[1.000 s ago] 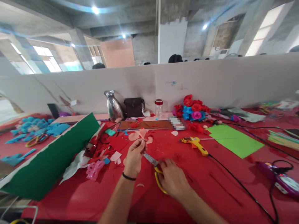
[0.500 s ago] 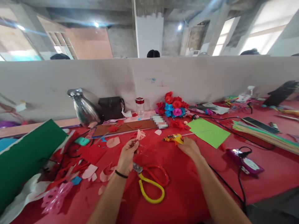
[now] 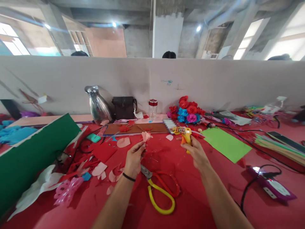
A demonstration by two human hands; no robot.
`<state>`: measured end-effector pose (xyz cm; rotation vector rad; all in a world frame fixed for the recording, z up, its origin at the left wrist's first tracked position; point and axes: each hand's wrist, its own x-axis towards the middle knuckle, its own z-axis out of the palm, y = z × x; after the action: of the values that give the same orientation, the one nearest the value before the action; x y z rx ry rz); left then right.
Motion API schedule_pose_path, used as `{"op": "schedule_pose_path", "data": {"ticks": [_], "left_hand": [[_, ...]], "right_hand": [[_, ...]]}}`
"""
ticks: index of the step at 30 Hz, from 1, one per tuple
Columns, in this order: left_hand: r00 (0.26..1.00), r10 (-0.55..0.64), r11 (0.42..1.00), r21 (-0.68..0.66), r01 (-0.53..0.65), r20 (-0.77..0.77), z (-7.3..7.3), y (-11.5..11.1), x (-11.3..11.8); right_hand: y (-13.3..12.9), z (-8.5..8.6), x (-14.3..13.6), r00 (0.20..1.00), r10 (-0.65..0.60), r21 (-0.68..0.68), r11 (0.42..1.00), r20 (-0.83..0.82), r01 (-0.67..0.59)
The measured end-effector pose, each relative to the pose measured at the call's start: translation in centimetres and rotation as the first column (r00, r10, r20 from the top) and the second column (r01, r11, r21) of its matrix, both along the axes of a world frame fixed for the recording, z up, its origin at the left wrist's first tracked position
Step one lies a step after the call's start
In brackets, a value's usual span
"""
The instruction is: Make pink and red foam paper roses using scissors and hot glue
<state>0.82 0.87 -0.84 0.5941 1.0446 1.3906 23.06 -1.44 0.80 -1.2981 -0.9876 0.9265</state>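
Note:
Between the pinched fingertips of my left hand (image 3: 134,160) is a small pink paper flower (image 3: 146,136), held above the red table. My right hand (image 3: 197,149) is wrapped round a yellow hot glue gun (image 3: 187,136), its nozzle pointing left toward the back of the table. A clear gap separates the glue gun from the flower. Below and between my hands lie scissors (image 3: 164,192) with one yellow and one red handle loop, blades partly hidden near my left wrist. Pink paper petals (image 3: 123,142) are scattered left of my left hand.
Along the back stand a steel jug (image 3: 98,105), a dark bag (image 3: 124,107), a red-lidded jar (image 3: 152,108) and a bunch of paper roses (image 3: 187,111). A green board (image 3: 35,159) leans at left. Green paper (image 3: 227,144) and a purple power strip (image 3: 271,184) lie right.
My right hand has lifted the glue gun and turned it more upright. My left hand still holds the pink flower. The whole view has shifted, with things appearing further right.

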Motion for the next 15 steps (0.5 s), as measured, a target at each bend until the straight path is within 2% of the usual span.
{"op": "schedule_pose_path", "data": {"ticks": [3,6,8,12,15], "left_hand": [[1.0,0.009,1.0,-0.021,-0.009,-0.016,-0.3,0.1,0.0],[0.995,0.017,1.0,-0.017,-0.019,-0.102,-0.6,0.2,0.3],[0.986,0.021,1.0,-0.01,-0.023,-0.164,-0.6,0.1,0.6],[0.967,0.003,1.0,0.021,0.002,-0.253,-0.5,-0.2,0.9],[0.955,0.013,0.999,0.053,0.003,-0.298,-0.6,-0.4,1.0]], "right_hand": [[-0.1,-1.1,-0.4,0.993,0.024,0.024,0.999,-0.112,-0.021],[-0.5,-1.9,-0.9,0.968,0.069,-0.046,0.996,-0.24,-0.083],[-0.8,-1.8,-1.4,0.964,0.111,-0.059,0.99,-0.243,-0.129],[-1.4,-1.4,-2.6,0.974,0.227,0.044,0.973,0.014,-0.227],[-1.6,-1.4,-3.1,0.958,0.19,0.12,0.968,0.217,-0.219]]}}
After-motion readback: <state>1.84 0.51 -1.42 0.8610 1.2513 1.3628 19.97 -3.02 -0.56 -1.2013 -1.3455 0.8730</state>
